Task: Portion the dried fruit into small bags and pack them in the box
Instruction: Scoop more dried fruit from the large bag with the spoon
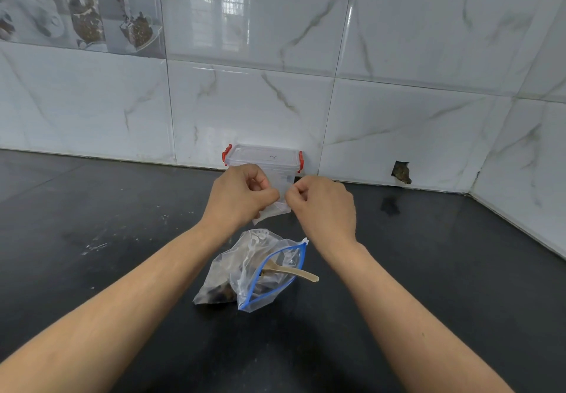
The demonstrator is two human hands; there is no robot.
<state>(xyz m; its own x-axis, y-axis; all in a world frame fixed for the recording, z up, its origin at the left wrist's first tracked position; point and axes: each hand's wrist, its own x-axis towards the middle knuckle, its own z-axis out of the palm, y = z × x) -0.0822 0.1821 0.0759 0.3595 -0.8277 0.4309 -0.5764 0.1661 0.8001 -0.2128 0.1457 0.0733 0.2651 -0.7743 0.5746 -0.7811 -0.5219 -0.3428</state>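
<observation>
A small clear bag (275,210) hangs between my two hands above the black counter. My left hand (237,196) pinches its upper left edge and my right hand (324,206) pinches its upper right edge. Below them lies a large clear zip bag with a blue seal (254,270), open, with dark dried fruit at its bottom. A beige plastic spoon (294,271) pokes out of its mouth. Behind my hands, against the wall, stands a clear plastic box with red clips (263,155), its lid on.
The black counter (122,224) runs left and right and meets a white marble-tiled wall. A side wall closes the right end. A small hole in the tile (401,172) sits low, right of the box.
</observation>
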